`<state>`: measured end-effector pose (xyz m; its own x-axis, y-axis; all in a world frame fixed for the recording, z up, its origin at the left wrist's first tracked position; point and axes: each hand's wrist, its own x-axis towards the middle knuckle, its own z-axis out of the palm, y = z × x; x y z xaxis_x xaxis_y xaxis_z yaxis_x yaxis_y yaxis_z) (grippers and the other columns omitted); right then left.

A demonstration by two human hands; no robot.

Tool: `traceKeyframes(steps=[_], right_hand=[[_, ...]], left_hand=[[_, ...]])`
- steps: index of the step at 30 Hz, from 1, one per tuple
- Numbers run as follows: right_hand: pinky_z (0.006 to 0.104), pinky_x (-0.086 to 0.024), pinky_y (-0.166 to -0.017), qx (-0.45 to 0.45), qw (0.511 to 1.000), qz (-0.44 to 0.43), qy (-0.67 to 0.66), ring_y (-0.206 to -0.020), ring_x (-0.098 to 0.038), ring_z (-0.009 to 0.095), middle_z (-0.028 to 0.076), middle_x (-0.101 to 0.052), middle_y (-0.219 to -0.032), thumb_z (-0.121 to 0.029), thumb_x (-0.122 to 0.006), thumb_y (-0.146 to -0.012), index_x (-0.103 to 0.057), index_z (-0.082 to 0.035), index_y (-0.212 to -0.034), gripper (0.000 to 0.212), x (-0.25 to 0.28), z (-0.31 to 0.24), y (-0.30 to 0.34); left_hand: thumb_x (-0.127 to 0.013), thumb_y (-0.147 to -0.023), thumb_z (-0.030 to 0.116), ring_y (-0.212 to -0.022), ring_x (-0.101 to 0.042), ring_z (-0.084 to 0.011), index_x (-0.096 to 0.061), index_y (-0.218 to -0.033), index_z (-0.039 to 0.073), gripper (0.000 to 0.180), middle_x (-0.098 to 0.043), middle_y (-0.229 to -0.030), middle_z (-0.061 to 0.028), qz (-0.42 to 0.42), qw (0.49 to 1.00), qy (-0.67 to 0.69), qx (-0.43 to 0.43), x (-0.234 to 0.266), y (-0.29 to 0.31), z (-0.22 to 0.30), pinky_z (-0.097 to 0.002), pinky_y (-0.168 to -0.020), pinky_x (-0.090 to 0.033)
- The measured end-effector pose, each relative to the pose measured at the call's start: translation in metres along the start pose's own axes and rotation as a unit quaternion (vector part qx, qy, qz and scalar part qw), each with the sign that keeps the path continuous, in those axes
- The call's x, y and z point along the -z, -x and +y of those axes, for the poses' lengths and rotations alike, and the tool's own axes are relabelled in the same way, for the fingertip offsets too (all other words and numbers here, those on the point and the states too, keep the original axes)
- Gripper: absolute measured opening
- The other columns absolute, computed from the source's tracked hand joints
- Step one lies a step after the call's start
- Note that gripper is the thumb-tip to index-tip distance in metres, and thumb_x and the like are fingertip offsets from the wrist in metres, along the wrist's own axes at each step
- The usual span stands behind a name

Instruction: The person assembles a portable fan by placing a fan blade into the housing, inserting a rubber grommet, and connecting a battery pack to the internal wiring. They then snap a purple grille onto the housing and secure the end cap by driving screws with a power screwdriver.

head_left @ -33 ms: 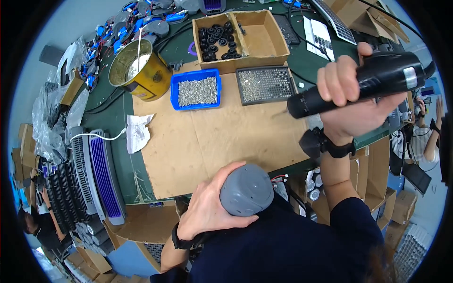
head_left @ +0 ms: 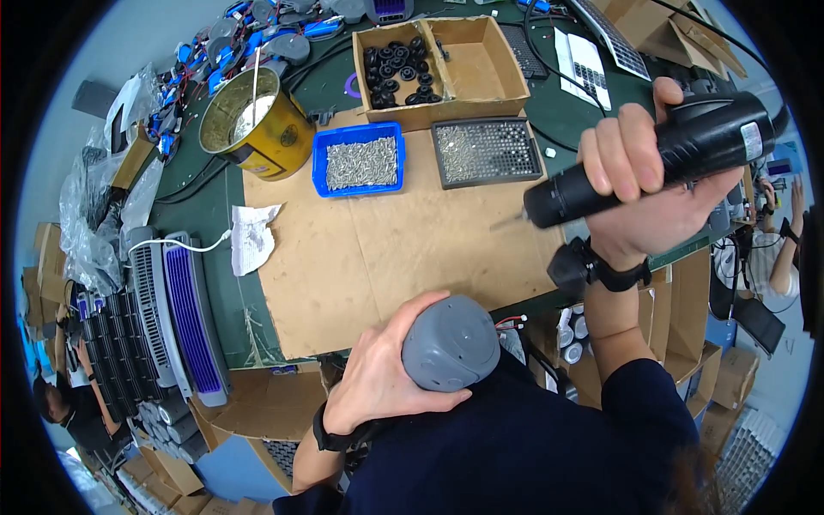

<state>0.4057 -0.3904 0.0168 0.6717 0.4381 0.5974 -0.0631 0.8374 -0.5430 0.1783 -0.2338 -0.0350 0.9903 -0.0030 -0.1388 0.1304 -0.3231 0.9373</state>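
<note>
A grey round housing [head_left: 451, 343] with small holes in its face is gripped from its left side by my left hand [head_left: 378, 369], close to my body at the cardboard's near edge. My right hand [head_left: 644, 180] is wrapped round a black electric screwdriver [head_left: 661, 159], raised above the table's right side. Its bit [head_left: 511, 221] points left over the cardboard sheet [head_left: 403, 240], apart from the housing. Beyond the cardboard's middle lie a blue tray [head_left: 359, 160] of small screws and a black perforated screw tray [head_left: 485, 152].
A divided cardboard box [head_left: 442, 110] with black round parts stands at the back, beside a yellow can [head_left: 275, 142] holding a stick. Grey-purple slatted units [head_left: 193, 318] lean at left. Blue wired parts [head_left: 249, 43] are heaped far left. Cables cross the green table [head_left: 249, 330].
The screwdriver in my right hand has dipped slightly, its bit a little lower. My left hand keeps its hold on the grey housing.
</note>
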Motion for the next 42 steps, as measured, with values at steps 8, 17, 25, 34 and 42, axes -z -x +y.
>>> traceKeyframes(steps=[8, 17, 25, 34, 42], right_hand=[[0.0265, -0.043, -0.049, -0.118, 0.986, -0.052, -0.102, -0.049, -0.047, 0.009, -0.002, -0.049, -0.063, -0.064, -0.028, -0.097, -0.041, -0.007, -0.126, 0.065, -0.024, 0.012, 0.012], [0.0268, -0.038, -0.045, -0.149, 0.986, -0.004, -0.075, -0.046, -0.043, 0.010, -0.002, -0.048, -0.060, -0.074, -0.023, -0.093, -0.043, -0.010, -0.124, 0.074, -0.031, 0.022, 0.020], [0.0263, -0.035, -0.044, -0.175, 0.981, -0.003, -0.080, -0.045, -0.040, 0.011, -0.002, -0.046, -0.059, -0.076, -0.022, -0.092, -0.046, -0.011, -0.120, 0.075, -0.028, 0.028, 0.023], [0.0254, -0.037, -0.041, -0.175, 0.975, -0.035, -0.132, -0.041, -0.042, 0.011, -0.001, -0.047, -0.057, -0.075, -0.029, -0.092, -0.043, -0.013, -0.107, 0.065, -0.022, 0.035, 0.027], [0.0250, -0.040, -0.038, -0.162, 0.970, -0.059, -0.169, -0.039, -0.043, 0.010, 0.000, -0.048, -0.057, -0.073, -0.030, -0.093, -0.043, -0.013, -0.107, 0.064, -0.014, 0.040, 0.025]], left_hand=[[-0.089, -0.055, 0.027, -0.104, -0.068, -0.0340, -0.048, -0.135, 0.003, 0.093, -0.067, -0.116, -0.0178, 0.005, 1.000, 0.003, -0.021, -0.001, 0.001, 0.000, -0.0386, -0.091, -0.053], [-0.089, -0.055, 0.026, -0.103, -0.068, -0.0340, -0.048, -0.135, 0.003, 0.093, -0.067, -0.114, -0.0185, 0.002, 1.000, 0.011, -0.022, -0.001, 0.001, 0.001, -0.0389, -0.091, -0.053], [-0.088, -0.055, 0.026, -0.102, -0.068, -0.0339, -0.048, -0.134, 0.003, 0.092, -0.067, -0.115, -0.0186, 0.001, 1.000, 0.008, -0.012, 0.000, 0.001, 0.003, -0.0388, -0.090, -0.054], [-0.087, -0.054, 0.020, -0.096, -0.070, -0.0332, -0.052, -0.131, 0.003, 0.087, -0.068, -0.108, -0.0191, 0.031, 0.999, 0.014, -0.035, -0.008, 0.002, -0.003, -0.0366, -0.084, -0.055], [-0.088, -0.053, 0.020, -0.098, -0.069, -0.0299, -0.052, -0.131, 0.003, 0.088, -0.069, -0.108, -0.0169, 0.011, 1.000, 0.016, -0.018, -0.006, -0.002, 0.000, -0.0366, -0.088, -0.053]])
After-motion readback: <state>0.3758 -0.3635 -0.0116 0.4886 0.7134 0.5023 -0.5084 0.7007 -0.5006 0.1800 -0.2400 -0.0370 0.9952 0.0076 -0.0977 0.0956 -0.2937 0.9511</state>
